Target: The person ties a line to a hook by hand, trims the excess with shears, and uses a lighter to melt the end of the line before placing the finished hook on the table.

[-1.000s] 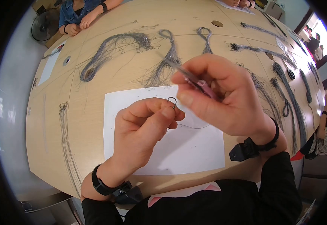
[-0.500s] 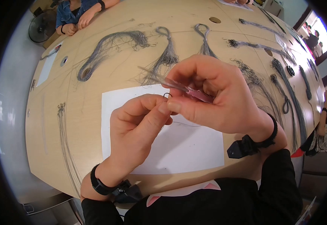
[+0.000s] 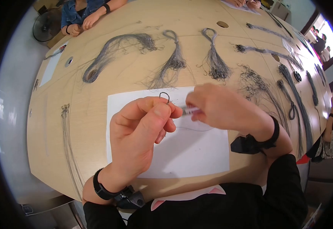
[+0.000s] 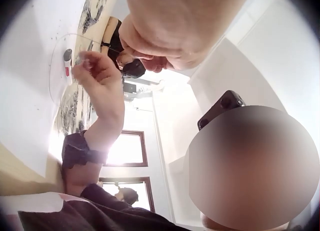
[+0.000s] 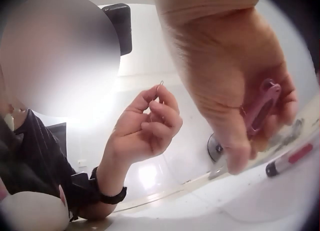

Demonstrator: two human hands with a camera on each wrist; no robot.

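Observation:
Between thumb and forefinger, my left hand pinches a small dark hook, whose curved end stands above the fingertips. A thin line curves over the white paper beneath. Just right of the left fingertips is my right hand, blurred, its fingers curled round a small cutting tool. In the right wrist view the tool's pink handle lies within the right palm, and the left hand holds up the hook. The left wrist view shows the right hand above the paper; the hook is hidden there.
Bundles of hooked line lie beyond the paper, with several more along the right side. Thin strands lie at the left. A white-and-red marker rests near the right hand. People sit across the table.
My right hand has moved down and turned over from beside the hook, with the tool's blades no longer pointing up and left. The hook shows more fully above my left fingertips than half a second ago.

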